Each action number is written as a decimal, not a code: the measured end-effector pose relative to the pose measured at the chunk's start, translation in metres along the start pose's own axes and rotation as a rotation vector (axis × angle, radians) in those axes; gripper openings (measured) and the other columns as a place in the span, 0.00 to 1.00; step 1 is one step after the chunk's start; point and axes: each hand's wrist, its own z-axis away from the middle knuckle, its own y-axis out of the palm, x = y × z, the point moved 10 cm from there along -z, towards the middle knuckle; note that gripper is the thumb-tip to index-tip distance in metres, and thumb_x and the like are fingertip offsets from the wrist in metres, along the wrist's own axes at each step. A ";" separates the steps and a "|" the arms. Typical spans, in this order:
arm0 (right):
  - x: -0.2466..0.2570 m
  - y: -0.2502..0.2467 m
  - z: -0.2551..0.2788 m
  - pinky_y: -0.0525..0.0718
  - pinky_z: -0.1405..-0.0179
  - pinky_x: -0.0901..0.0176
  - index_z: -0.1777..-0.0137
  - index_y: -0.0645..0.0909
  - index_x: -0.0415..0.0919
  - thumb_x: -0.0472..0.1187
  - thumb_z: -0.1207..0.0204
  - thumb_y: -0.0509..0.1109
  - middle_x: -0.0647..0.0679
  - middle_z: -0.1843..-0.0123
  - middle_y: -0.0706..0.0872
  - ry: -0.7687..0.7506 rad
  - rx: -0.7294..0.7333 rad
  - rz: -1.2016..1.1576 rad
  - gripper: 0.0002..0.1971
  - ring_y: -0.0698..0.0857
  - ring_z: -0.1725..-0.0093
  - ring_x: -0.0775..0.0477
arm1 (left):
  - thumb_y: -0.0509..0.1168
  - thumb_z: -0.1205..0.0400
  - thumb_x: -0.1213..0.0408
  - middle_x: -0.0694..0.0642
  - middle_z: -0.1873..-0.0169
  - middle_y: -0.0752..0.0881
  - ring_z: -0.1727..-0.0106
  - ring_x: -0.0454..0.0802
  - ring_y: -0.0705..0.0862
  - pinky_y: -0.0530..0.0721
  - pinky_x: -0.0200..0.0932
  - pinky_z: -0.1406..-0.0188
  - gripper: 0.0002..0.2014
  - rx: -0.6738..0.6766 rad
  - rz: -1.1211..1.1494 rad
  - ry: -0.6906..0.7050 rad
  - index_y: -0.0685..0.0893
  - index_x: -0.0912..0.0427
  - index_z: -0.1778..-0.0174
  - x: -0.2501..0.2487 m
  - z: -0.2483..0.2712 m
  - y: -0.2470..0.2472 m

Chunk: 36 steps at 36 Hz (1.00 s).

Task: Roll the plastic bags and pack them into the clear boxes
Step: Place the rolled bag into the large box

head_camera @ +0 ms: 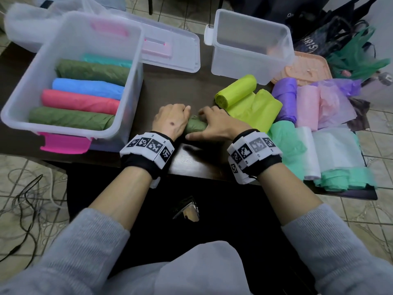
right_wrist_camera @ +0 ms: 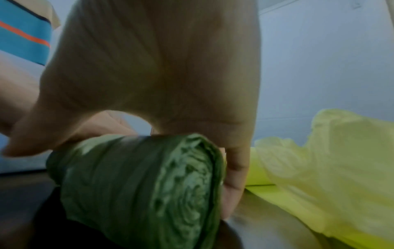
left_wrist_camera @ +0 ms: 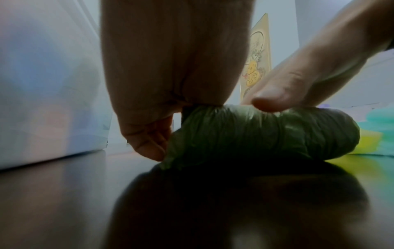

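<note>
Left hand [head_camera: 170, 122], right hand [head_camera: 214, 124] curled.

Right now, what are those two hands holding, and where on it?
A rolled dark green bag lying on the table. The left hand grips its left end, the right hand its right end.

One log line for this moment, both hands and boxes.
left hand: on green roll | right hand: on green roll | roll: on table | left box: five rolls | right box: empty
</note>
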 end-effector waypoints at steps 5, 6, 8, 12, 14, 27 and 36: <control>0.006 0.000 -0.003 0.78 0.46 0.52 0.42 0.71 0.41 0.74 0.47 0.75 0.46 0.46 0.79 0.013 0.010 0.052 0.43 0.79 0.44 0.43 | 0.49 0.13 0.53 0.70 0.39 0.75 0.34 0.67 0.72 0.70 0.56 0.35 0.21 0.006 0.006 -0.043 0.82 0.64 0.42 0.002 0.001 -0.001; 0.009 0.000 -0.002 0.76 0.49 0.53 0.46 0.72 0.42 0.73 0.45 0.74 0.45 0.48 0.76 -0.006 -0.006 0.089 0.40 0.77 0.45 0.43 | 0.48 0.13 0.54 0.70 0.39 0.75 0.34 0.67 0.72 0.70 0.56 0.35 0.21 0.009 0.003 -0.043 0.81 0.64 0.41 0.001 0.001 0.000; 0.013 0.002 -0.001 0.72 0.46 0.51 0.45 0.73 0.40 0.72 0.41 0.72 0.43 0.47 0.73 -0.036 -0.022 0.122 0.38 0.73 0.42 0.41 | 0.48 0.13 0.54 0.70 0.40 0.78 0.36 0.67 0.74 0.71 0.56 0.39 0.19 0.018 0.004 -0.039 0.78 0.64 0.41 0.001 -0.001 0.002; 0.019 0.003 0.005 0.70 0.44 0.50 0.41 0.71 0.35 0.68 0.30 0.67 0.37 0.39 0.76 -0.098 -0.125 0.090 0.35 0.74 0.39 0.37 | 0.47 0.13 0.52 0.69 0.42 0.81 0.38 0.68 0.77 0.73 0.56 0.42 0.21 0.043 -0.012 -0.034 0.80 0.63 0.45 0.003 -0.003 0.007; 0.020 0.005 0.009 0.69 0.52 0.53 0.44 0.71 0.36 0.64 0.25 0.64 0.38 0.42 0.79 -0.131 -0.162 0.055 0.29 0.77 0.42 0.37 | 0.47 0.13 0.51 0.70 0.41 0.81 0.36 0.69 0.75 0.73 0.55 0.39 0.23 0.066 -0.025 -0.051 0.83 0.62 0.44 0.005 -0.003 0.008; 0.020 0.014 0.013 0.66 0.59 0.58 0.58 0.71 0.41 0.56 0.19 0.62 0.39 0.52 0.77 -0.126 -0.130 -0.116 0.18 0.76 0.53 0.41 | 0.54 0.14 0.50 0.69 0.40 0.79 0.34 0.66 0.74 0.73 0.56 0.34 0.22 0.041 0.030 -0.033 0.81 0.66 0.40 -0.016 0.004 -0.017; 0.047 -0.052 -0.008 0.73 0.74 0.65 0.72 0.72 0.45 0.51 0.16 0.58 0.54 0.75 0.79 -0.170 -0.222 -0.515 0.21 0.76 0.78 0.61 | 0.50 0.11 0.56 0.57 0.53 0.81 0.49 0.52 0.80 0.64 0.33 0.60 0.18 -0.310 0.211 0.091 0.80 0.64 0.47 -0.060 0.033 -0.139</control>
